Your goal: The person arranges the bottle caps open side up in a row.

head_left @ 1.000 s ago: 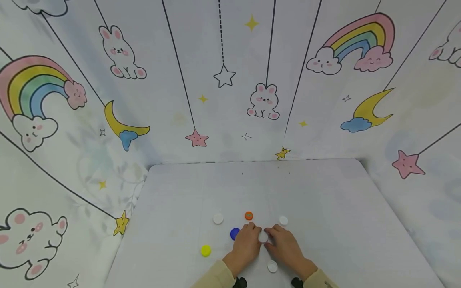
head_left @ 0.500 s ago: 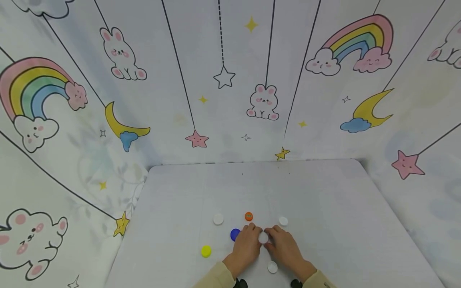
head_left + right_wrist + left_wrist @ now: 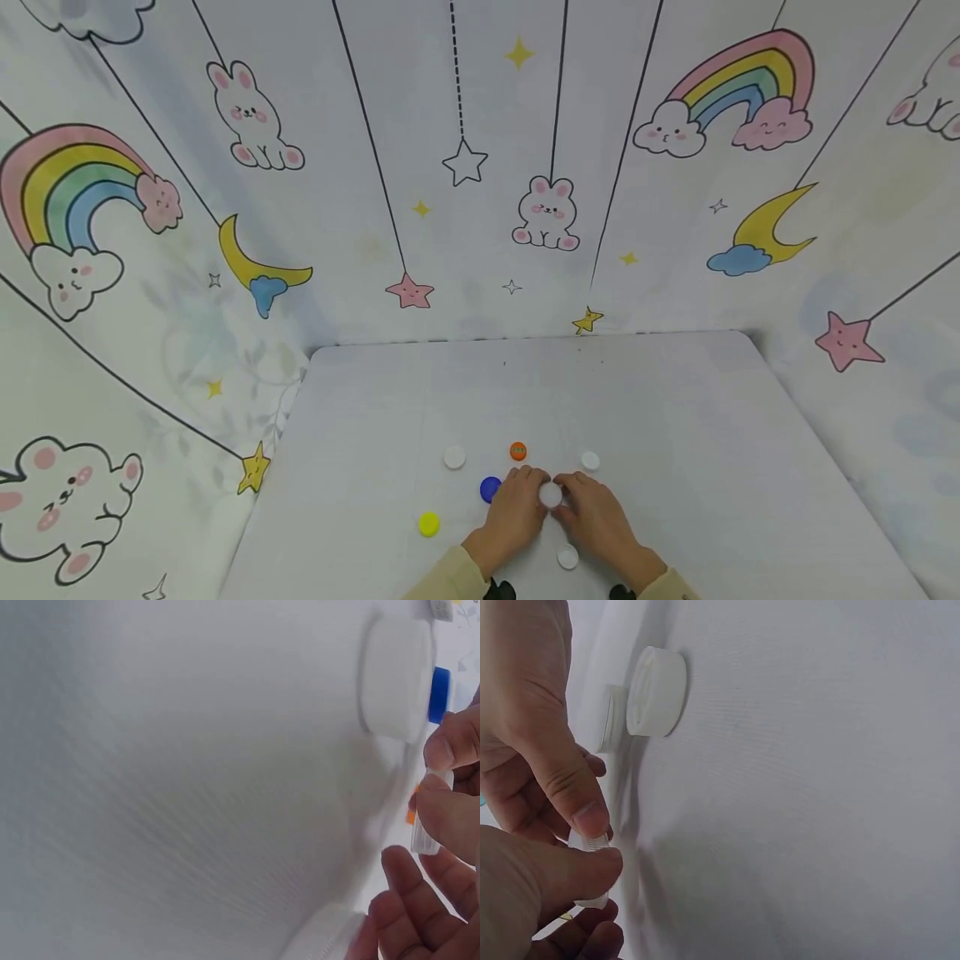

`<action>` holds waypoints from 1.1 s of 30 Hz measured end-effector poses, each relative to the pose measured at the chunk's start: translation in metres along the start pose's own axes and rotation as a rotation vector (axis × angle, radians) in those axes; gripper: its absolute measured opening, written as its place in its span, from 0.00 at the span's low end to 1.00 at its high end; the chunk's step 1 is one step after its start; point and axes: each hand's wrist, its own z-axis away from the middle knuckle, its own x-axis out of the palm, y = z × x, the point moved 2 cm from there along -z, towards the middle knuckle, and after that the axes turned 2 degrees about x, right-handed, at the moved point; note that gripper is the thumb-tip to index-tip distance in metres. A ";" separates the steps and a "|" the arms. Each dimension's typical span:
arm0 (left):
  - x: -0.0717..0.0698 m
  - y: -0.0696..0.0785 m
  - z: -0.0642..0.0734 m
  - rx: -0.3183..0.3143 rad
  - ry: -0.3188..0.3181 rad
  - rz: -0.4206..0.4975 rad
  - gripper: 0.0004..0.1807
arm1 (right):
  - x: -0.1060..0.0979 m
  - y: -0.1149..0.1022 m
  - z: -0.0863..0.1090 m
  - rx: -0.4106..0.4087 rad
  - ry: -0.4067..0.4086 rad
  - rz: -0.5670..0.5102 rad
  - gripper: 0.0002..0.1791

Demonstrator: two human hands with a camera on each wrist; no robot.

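In the head view a small white bottle cap [image 3: 551, 495] sits between my two hands. My left hand [image 3: 515, 512] pinches it from the left with thumb and fingers. From the other side my right hand [image 3: 600, 515] grips it too. The left wrist view shows both thumbs on the cap [image 3: 592, 903], its ribbed side partly covered. Just beside the left hand lies a blue cap [image 3: 490, 489]. Another white cap [image 3: 567, 557] rests on the table nearer the body, and one more white cap [image 3: 590, 461] is beyond the right fingers.
An orange cap [image 3: 518, 451] and a white cap [image 3: 454, 457] lie farther back on the white table [image 3: 645, 392]. A yellow cap [image 3: 429, 523] is out to the left. Printed cloth walls [image 3: 480, 242] stand behind the table and at its sides.
The held white cap and my left fingertips have shifted very slightly to the right. The loose caps stay in place.
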 end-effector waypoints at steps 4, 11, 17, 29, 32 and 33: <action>-0.003 0.000 -0.001 0.022 0.041 0.023 0.21 | -0.005 0.000 0.001 0.007 0.037 -0.026 0.22; -0.004 0.003 -0.001 0.015 0.070 0.049 0.21 | -0.009 0.002 0.007 0.001 0.099 -0.079 0.24; -0.005 0.004 -0.002 0.020 0.099 0.050 0.21 | -0.012 0.001 0.007 -0.001 0.115 -0.092 0.25; -0.007 0.003 -0.003 0.073 0.156 0.041 0.22 | -0.012 0.005 0.005 -0.073 0.194 -0.101 0.27; -0.008 0.003 -0.003 0.074 0.163 0.042 0.22 | -0.012 0.005 0.006 -0.088 0.210 -0.095 0.27; -0.008 0.003 -0.003 0.070 0.163 0.044 0.22 | -0.011 0.005 0.006 -0.094 0.216 -0.093 0.27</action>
